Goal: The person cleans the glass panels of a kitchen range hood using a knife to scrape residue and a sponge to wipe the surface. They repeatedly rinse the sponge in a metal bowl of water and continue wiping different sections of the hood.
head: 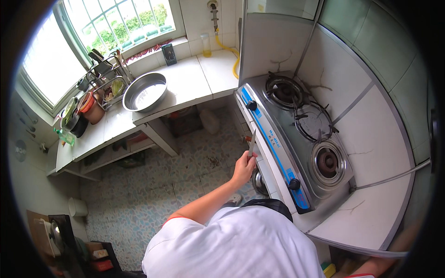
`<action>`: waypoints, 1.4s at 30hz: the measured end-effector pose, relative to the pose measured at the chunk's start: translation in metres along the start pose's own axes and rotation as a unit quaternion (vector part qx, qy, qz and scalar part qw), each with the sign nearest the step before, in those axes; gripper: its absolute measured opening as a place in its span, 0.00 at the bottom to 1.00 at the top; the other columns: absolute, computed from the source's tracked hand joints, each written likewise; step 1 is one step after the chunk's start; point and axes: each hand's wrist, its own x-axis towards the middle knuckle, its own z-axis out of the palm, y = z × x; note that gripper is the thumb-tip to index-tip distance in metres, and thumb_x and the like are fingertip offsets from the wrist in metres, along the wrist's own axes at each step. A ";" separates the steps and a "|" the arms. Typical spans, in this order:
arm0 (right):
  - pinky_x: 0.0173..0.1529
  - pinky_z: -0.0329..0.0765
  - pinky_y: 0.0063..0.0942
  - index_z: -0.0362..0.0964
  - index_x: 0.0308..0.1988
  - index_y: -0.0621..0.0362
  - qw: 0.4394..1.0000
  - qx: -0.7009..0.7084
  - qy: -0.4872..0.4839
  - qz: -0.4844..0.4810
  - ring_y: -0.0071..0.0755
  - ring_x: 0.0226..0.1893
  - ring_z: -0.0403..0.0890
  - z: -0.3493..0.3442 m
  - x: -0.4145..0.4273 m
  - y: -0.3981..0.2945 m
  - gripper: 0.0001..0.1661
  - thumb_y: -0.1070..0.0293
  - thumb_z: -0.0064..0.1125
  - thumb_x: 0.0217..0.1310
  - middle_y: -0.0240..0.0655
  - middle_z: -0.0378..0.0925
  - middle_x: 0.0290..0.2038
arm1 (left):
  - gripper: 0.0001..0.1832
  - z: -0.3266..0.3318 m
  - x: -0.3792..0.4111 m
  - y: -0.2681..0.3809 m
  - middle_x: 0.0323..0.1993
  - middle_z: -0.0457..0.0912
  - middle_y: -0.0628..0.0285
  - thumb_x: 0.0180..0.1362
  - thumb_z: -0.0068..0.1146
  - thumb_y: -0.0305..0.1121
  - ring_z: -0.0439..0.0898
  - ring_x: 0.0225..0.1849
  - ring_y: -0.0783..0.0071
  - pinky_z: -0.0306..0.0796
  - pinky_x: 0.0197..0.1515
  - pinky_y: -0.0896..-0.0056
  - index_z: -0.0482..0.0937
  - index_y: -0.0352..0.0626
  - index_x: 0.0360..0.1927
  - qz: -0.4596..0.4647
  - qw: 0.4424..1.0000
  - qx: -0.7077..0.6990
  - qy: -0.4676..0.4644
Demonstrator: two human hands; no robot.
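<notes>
My left hand (245, 167) is closed around a small knife (253, 140), its blade pointing away from me. It is just in front of the two-burner gas stove (278, 146), beside the tiled counter edge. The stove's left burner (284, 91) bears a black pan support. A loose ring-shaped pan support (313, 121) lies between the burners, and the right burner (327, 162) has none on it. At the lower right my right forearm (373, 267) reaches out past the panel's edge, blurred; the hand itself cannot be made out.
A steel basin (145, 92) stands on the white tiled counter (187, 81), near a dish rack (107, 74), a phone (169, 55) and a plastic bottle (206, 45). A yellow gas hose (229, 50) runs behind the stove. White panels (375, 118) enclose the stove's back and right.
</notes>
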 end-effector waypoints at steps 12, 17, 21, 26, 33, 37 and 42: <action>0.59 0.63 0.40 0.62 0.56 0.60 0.997 -0.001 0.002 0.080 0.42 0.53 0.68 0.004 -0.042 -0.001 0.28 0.61 0.53 0.57 0.44 0.66 0.54 | 0.05 0.004 0.016 -0.012 0.18 0.67 0.70 0.61 0.43 0.28 0.65 0.21 0.84 0.59 0.23 0.81 0.70 0.39 0.38 0.002 1.000 -0.023 -0.010; 0.59 0.63 0.40 0.62 0.55 0.60 0.995 -0.006 0.005 0.097 0.42 0.53 0.69 0.006 -0.052 -0.005 0.27 0.62 0.53 0.57 0.44 0.66 0.54 | 0.05 0.012 0.017 -0.023 0.18 0.66 0.69 0.61 0.43 0.27 0.64 0.21 0.84 0.62 0.24 0.81 0.70 0.40 0.38 -0.025 0.998 -0.041 -0.033; 0.59 0.64 0.39 0.62 0.55 0.60 0.994 -0.010 0.011 0.111 0.42 0.53 0.69 0.007 -0.059 -0.007 0.27 0.62 0.53 0.57 0.44 0.67 0.54 | 0.05 0.006 0.018 -0.032 0.19 0.65 0.69 0.61 0.43 0.27 0.65 0.22 0.83 0.63 0.24 0.80 0.70 0.40 0.39 -0.031 0.999 -0.028 -0.017; 0.58 0.64 0.39 0.62 0.55 0.61 0.993 -0.016 0.015 0.119 0.42 0.53 0.69 0.006 -0.066 -0.010 0.27 0.62 0.52 0.57 0.44 0.67 0.54 | 0.06 -0.010 0.031 -0.020 0.19 0.68 0.69 0.61 0.43 0.28 0.65 0.21 0.85 0.59 0.22 0.80 0.70 0.39 0.39 -0.039 0.999 -0.017 -0.002; 0.58 0.64 0.39 0.63 0.54 0.61 0.990 -0.021 0.024 0.135 0.42 0.53 0.69 0.007 -0.074 -0.015 0.26 0.62 0.52 0.57 0.44 0.67 0.54 | 0.06 0.001 0.047 -0.026 0.19 0.67 0.71 0.63 0.42 0.30 0.63 0.21 0.85 0.58 0.21 0.81 0.70 0.40 0.40 -0.014 0.999 -0.050 -0.018; 0.58 0.65 0.39 0.63 0.54 0.61 0.989 -0.022 0.030 0.142 0.42 0.52 0.69 0.004 -0.079 -0.020 0.26 0.62 0.52 0.57 0.44 0.67 0.54 | 0.06 0.010 0.047 -0.023 0.19 0.65 0.71 0.63 0.43 0.30 0.63 0.21 0.85 0.58 0.18 0.82 0.69 0.42 0.40 -0.038 0.997 -0.049 -0.053; 0.58 0.65 0.39 0.63 0.54 0.62 0.988 -0.027 0.040 0.150 0.42 0.52 0.69 0.002 -0.088 -0.028 0.26 0.62 0.52 0.57 0.44 0.67 0.54 | 0.05 0.001 0.055 -0.028 0.19 0.66 0.71 0.63 0.41 0.28 0.63 0.21 0.85 0.60 0.20 0.82 0.69 0.41 0.40 -0.038 0.997 -0.038 -0.060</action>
